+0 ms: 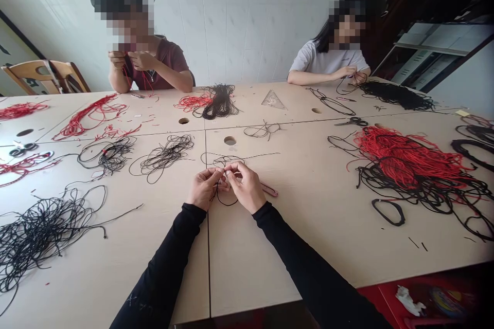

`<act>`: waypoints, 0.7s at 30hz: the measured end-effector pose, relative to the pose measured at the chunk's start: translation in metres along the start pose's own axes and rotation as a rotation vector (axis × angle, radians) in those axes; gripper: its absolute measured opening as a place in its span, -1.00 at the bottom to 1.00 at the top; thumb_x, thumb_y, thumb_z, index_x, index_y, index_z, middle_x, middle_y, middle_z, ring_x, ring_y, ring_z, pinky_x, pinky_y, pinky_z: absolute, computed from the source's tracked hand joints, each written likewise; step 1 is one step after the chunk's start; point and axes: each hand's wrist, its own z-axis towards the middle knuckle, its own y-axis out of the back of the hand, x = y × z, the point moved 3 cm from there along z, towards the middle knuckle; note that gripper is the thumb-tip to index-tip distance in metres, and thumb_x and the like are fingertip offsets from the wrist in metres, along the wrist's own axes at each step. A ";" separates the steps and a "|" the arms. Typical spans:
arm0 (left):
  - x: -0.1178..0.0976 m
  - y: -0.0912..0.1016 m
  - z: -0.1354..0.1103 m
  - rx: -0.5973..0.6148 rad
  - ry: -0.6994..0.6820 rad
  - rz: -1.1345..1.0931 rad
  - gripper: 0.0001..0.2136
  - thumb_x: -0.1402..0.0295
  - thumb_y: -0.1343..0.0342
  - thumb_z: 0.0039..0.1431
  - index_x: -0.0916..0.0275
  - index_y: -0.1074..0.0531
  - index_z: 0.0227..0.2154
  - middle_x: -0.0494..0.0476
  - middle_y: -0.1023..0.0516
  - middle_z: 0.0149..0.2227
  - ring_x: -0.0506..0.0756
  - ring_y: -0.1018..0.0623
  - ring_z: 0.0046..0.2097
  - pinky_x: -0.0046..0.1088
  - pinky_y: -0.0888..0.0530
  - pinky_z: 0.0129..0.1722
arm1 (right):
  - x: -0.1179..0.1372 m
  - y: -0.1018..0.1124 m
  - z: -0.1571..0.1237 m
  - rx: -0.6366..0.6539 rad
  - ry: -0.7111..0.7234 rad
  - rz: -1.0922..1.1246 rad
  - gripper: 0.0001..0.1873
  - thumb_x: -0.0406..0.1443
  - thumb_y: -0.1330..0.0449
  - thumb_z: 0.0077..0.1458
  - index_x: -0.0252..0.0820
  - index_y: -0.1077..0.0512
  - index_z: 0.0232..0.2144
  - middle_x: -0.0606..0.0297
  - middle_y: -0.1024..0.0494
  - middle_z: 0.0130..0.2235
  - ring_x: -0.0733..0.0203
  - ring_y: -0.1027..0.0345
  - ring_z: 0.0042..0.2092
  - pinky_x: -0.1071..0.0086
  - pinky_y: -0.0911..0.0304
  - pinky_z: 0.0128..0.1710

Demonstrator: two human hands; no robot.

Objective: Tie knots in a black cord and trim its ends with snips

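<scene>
Near the middle of the table, my left hand (205,186) and my right hand (246,185) meet with thumbs and forefingers pinched on a thin black cord (227,204). A loop of that cord hangs below my fingers, and loose strands lie on the table just beyond them. The exact spot where the fingertips meet is too small to make out. Beside my right hand, partly behind it, lies a pinkish slim tool (269,189). Black sleeves cover both my forearms.
Black cord heaps (42,234) lie left; a red cord pile (409,157) on black cord lies right. Scissors (352,122) rest behind that pile, more scissors (22,149) at far left. A clear triangle ruler (274,100) lies ahead. Two people sit across the table (309,247), handling cord.
</scene>
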 end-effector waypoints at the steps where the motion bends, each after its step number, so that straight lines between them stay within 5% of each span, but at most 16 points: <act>1: 0.000 0.000 0.000 -0.002 -0.002 0.001 -0.67 0.22 -0.37 -0.15 0.36 -0.43 -0.46 0.02 -0.44 -0.52 -0.04 -0.46 -0.53 -0.48 -0.52 -0.50 | 0.000 0.000 0.000 0.003 -0.004 0.005 -0.85 -0.26 -0.05 0.12 -0.18 -0.38 -0.32 0.20 -0.52 -0.26 0.22 -0.42 -0.34 0.33 -0.39 -0.34; 6: 0.001 0.000 0.001 -0.024 -0.008 0.026 -0.65 0.19 -0.36 -0.15 0.37 -0.41 -0.45 0.01 -0.42 -0.54 -0.05 -0.44 -0.55 -0.49 -0.50 -0.54 | -0.003 0.000 0.001 -0.001 -0.090 0.136 -0.83 -0.24 -0.11 0.09 -0.19 -0.39 -0.28 0.22 -0.51 -0.28 0.21 -0.42 -0.32 0.33 -0.38 -0.31; 11: 0.000 -0.001 0.001 -0.019 -0.014 0.042 -0.68 0.21 -0.32 -0.11 0.33 -0.37 -0.45 -0.01 -0.41 -0.57 -0.04 -0.43 -0.57 -0.48 -0.48 -0.56 | -0.009 0.001 0.004 0.015 -0.178 0.367 -0.70 -0.26 -0.15 0.07 -0.20 -0.38 -0.12 0.14 -0.53 -0.14 0.14 -0.40 -0.08 0.28 -0.33 -0.10; 21: 0.000 -0.001 0.001 -0.024 -0.005 0.018 -0.73 0.27 -0.27 -0.09 0.27 -0.29 -0.45 -0.02 -0.41 -0.59 -0.03 -0.42 -0.59 -0.49 -0.44 -0.62 | -0.017 -0.002 0.005 0.033 -0.343 0.546 -0.66 -0.20 -0.23 0.00 -0.19 -0.38 -0.16 0.23 -0.54 -0.26 0.28 -0.36 -0.32 0.41 -0.26 -0.35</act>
